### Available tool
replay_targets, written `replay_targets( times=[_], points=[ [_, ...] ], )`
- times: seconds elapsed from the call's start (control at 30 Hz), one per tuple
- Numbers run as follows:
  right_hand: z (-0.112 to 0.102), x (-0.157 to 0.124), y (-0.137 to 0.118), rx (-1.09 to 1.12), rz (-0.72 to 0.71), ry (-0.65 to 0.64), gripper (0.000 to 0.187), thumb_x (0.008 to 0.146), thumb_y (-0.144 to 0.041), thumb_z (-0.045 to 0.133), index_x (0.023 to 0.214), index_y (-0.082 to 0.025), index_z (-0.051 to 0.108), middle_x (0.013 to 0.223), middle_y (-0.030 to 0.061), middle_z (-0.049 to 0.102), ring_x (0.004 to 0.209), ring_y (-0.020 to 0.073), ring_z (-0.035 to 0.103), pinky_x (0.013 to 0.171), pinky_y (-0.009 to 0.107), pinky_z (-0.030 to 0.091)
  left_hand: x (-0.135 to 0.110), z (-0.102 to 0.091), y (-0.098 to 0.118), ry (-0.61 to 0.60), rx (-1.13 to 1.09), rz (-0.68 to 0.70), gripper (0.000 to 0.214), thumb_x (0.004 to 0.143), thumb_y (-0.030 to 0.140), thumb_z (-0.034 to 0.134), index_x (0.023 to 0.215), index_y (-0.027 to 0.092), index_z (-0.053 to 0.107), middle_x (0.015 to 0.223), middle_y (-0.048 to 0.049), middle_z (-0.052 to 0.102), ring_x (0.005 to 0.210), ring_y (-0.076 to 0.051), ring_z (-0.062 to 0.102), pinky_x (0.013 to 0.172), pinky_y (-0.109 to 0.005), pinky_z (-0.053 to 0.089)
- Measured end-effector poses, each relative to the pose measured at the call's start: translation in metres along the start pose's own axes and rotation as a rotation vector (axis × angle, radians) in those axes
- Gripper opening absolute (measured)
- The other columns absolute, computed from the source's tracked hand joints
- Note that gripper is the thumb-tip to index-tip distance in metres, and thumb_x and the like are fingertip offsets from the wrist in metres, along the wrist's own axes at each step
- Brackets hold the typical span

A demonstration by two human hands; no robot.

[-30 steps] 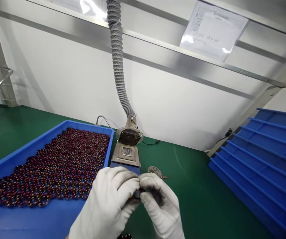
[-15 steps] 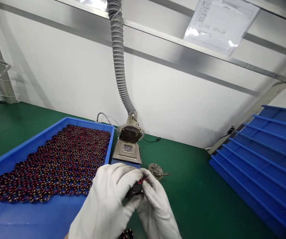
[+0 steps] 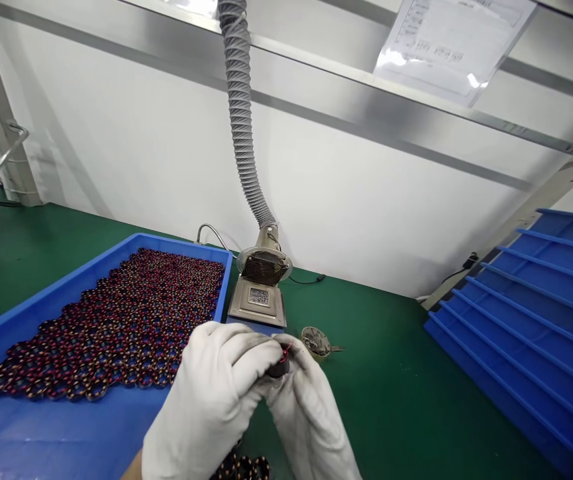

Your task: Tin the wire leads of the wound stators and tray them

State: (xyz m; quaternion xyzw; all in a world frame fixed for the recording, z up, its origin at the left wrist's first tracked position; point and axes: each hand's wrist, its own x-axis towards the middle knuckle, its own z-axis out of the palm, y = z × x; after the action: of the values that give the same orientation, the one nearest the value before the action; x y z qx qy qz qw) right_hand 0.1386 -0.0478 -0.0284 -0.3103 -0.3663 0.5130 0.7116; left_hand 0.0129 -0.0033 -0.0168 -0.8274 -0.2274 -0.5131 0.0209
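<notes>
My left hand [image 3: 216, 387], in a white glove, closes its fingers on a small dark ring-shaped coil [image 3: 280, 365] with red wire on it. My right hand [image 3: 311, 407], gloved the same way, grips the coil from the other side, so both hands share it at the lower middle of the view. The fingers hide much of the coil. Below the hands, at the bottom edge, lie several more dark rings [image 3: 246, 468] with gold and red marks. To the left, many similar rings [image 3: 131, 320] lie in close rows inside a blue tray [image 3: 41, 433].
Beyond my hands stands a metal solder pot [image 3: 259, 300] under a grey extraction hose [image 3: 241, 127]. A round tin [image 3: 315, 342] with grey residue and a small handle sits right of it. Stacked blue trays [image 3: 531, 327] lean at the right on the green table [image 3: 376, 400].
Both hands stay on the coil, which has turned a little and shows more of its dark side. More loose rings show at the bottom edge. The view has shifted slightly.
</notes>
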Motion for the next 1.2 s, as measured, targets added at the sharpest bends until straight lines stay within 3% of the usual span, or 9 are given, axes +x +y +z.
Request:
replay_targets(
  times=[0.17, 0.33, 0.43, 0.5, 0.63, 0.83, 0.9, 1.03, 1.2],
  points=[
    [-0.008, 0.007, 0.001, 0.066, 0.098, -0.004, 0.022, 0.073, -0.028, 0.076, 0.091, -0.020, 0.068, 0.093, 0.0068, 0.067, 0.087, 0.0206, 0.063, 0.078, 0.033, 0.053, -0.002, 0.001, -0.008, -0.095, -0.238, -0.094, 0.020, 0.089, 0.027, 0.056, 0.109, 0.026, 0.059, 0.095, -0.0010, 0.066, 0.092, -0.019, 0.057, 0.081, -0.037, 0.046],
    [-0.022, 0.018, 0.009, 0.018, 0.163, -0.126, 0.028, 0.058, -0.029, 0.086, 0.077, -0.019, 0.068, 0.081, 0.0045, 0.067, 0.074, 0.0193, 0.064, 0.074, 0.034, 0.053, -0.001, 0.002, -0.005, 0.120, -0.642, -0.371, 0.015, 0.086, 0.034, 0.060, 0.076, 0.025, 0.067, 0.078, 0.0000, 0.067, 0.083, -0.016, 0.062, 0.073, -0.027, 0.054],
    [-0.018, 0.009, 0.005, 0.093, 0.200, -0.081, 0.027, 0.067, -0.031, 0.081, 0.088, -0.020, 0.067, 0.086, 0.0058, 0.068, 0.075, 0.0197, 0.065, 0.074, 0.036, 0.053, 0.000, -0.003, -0.006, 0.295, -0.785, -0.579, 0.012, 0.085, 0.034, 0.062, 0.078, 0.027, 0.068, 0.081, 0.0021, 0.069, 0.079, -0.014, 0.066, 0.069, -0.021, 0.056],
    [-0.012, 0.001, 0.003, 0.128, 0.201, -0.035, 0.026, 0.072, -0.030, 0.077, 0.095, -0.022, 0.067, 0.089, 0.0058, 0.068, 0.078, 0.0190, 0.065, 0.075, 0.034, 0.053, 0.003, -0.005, -0.006, 0.236, -0.728, -0.626, 0.009, 0.077, 0.032, 0.070, 0.085, 0.028, 0.071, 0.089, 0.0004, 0.071, 0.082, -0.016, 0.067, 0.071, -0.023, 0.057],
    [-0.004, -0.004, 0.006, 0.134, 0.123, 0.042, 0.025, 0.070, -0.025, 0.079, 0.093, -0.023, 0.068, 0.093, 0.0027, 0.067, 0.085, 0.0147, 0.063, 0.080, 0.027, 0.051, 0.008, 0.001, 0.000, 0.001, -0.738, -0.534, 0.012, 0.070, 0.021, 0.074, 0.081, 0.026, 0.074, 0.088, -0.0020, 0.071, 0.082, -0.018, 0.068, 0.075, -0.027, 0.057],
    [-0.010, -0.003, 0.005, 0.183, 0.187, -0.019, 0.024, 0.072, -0.028, 0.077, 0.094, -0.023, 0.068, 0.093, 0.0047, 0.069, 0.079, 0.0178, 0.064, 0.072, 0.032, 0.054, 0.003, -0.004, -0.001, 0.309, -0.825, -0.645, 0.008, 0.078, 0.020, 0.068, 0.072, 0.025, 0.070, 0.079, 0.0017, 0.071, 0.073, -0.013, 0.067, 0.066, -0.018, 0.057],
    [-0.011, -0.003, 0.001, 0.242, 0.239, -0.043, 0.023, 0.075, -0.031, 0.074, 0.096, -0.024, 0.068, 0.091, 0.0044, 0.070, 0.077, 0.0181, 0.065, 0.072, 0.035, 0.055, 0.001, -0.011, -0.004, 0.287, -0.688, -0.646, 0.004, 0.079, 0.024, 0.067, 0.080, 0.027, 0.070, 0.090, 0.0009, 0.071, 0.082, -0.015, 0.067, 0.072, -0.023, 0.057],
    [-0.010, 0.000, -0.003, 0.386, 0.304, -0.051, 0.021, 0.073, -0.030, 0.077, 0.092, -0.023, 0.070, 0.093, 0.0018, 0.071, 0.088, 0.0162, 0.065, 0.083, 0.031, 0.053, -0.001, -0.008, -0.002, -0.085, -0.343, -0.381, 0.047, 0.068, 0.018, 0.076, 0.111, 0.030, 0.062, 0.111, -0.0022, 0.065, 0.103, -0.024, 0.058, 0.090, -0.043, 0.050],
    [-0.013, 0.000, -0.001, 0.487, 0.358, -0.106, 0.019, 0.075, -0.024, 0.076, 0.093, -0.023, 0.071, 0.097, -0.0029, 0.072, 0.093, 0.0087, 0.064, 0.085, 0.018, 0.049, -0.001, 0.005, -0.001, -0.047, -0.326, -0.156, 0.023, 0.086, 0.022, 0.059, 0.109, 0.027, 0.057, 0.104, -0.0015, 0.065, 0.100, -0.019, 0.056, 0.090, -0.040, 0.045]
  ],
)
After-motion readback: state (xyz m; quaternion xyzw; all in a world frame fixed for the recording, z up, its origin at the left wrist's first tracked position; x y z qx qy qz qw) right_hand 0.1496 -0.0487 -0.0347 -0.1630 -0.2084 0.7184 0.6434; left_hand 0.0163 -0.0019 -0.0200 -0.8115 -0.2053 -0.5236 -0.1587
